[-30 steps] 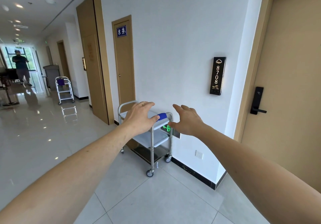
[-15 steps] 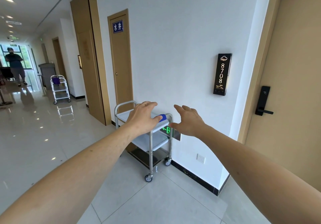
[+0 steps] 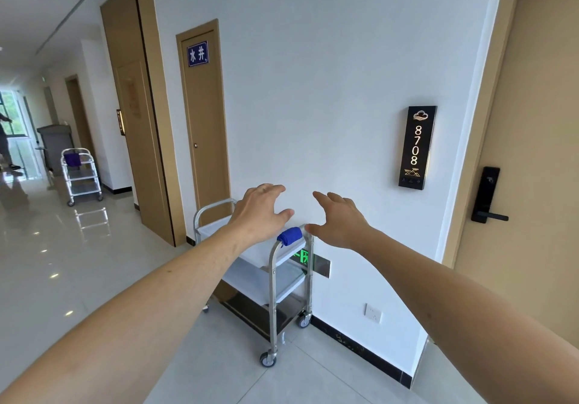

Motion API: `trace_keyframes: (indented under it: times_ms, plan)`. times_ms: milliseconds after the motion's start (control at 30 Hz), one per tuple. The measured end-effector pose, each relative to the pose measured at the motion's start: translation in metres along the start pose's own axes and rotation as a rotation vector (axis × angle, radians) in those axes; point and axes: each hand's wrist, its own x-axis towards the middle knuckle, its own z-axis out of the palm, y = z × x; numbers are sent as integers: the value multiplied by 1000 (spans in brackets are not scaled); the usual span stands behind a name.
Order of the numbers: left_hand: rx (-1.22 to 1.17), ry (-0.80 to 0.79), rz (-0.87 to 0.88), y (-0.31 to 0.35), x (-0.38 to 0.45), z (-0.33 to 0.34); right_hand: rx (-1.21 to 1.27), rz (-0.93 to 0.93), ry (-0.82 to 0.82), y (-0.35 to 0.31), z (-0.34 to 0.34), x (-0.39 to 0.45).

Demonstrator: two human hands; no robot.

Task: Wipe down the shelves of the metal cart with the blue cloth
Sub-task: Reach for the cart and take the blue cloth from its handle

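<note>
A three-shelf metal cart point(image 3: 273, 281) on castors stands against the white wall, a few steps ahead of me. A blue cloth point(image 3: 290, 236) is draped over its near handle bar. Both my arms stretch forward. My left hand point(image 3: 260, 212) hovers in front of the cart's top shelf with fingers spread, holding nothing. My right hand point(image 3: 340, 220) is held out just right of the cloth, fingers relaxed and empty. Neither hand touches the cart. My left forearm hides part of the top shelf.
A second cart point(image 3: 82, 174) stands far down the corridor at the left, near a grey bin point(image 3: 54, 143). A person point(image 3: 4, 140) stands at the far window. A narrow door point(image 3: 205, 121) is behind the cart, a room door with a black lock point(image 3: 485, 195) at the right.
The view has moved closer to the cart and turned right. The cloth on the handle, mostly covered by my left hand before, now shows between my hands.
</note>
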Motion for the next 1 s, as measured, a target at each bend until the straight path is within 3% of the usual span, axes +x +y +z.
trace_keyframes:
  times_ms: [467, 1000]
  plan:
    - [-16, -72, -10, -70, 84, 57, 2, 29, -65, 19, 62, 105]
    - [78, -108, -53, -81, 268, 160, 45, 14, -70, 138, 84, 288]
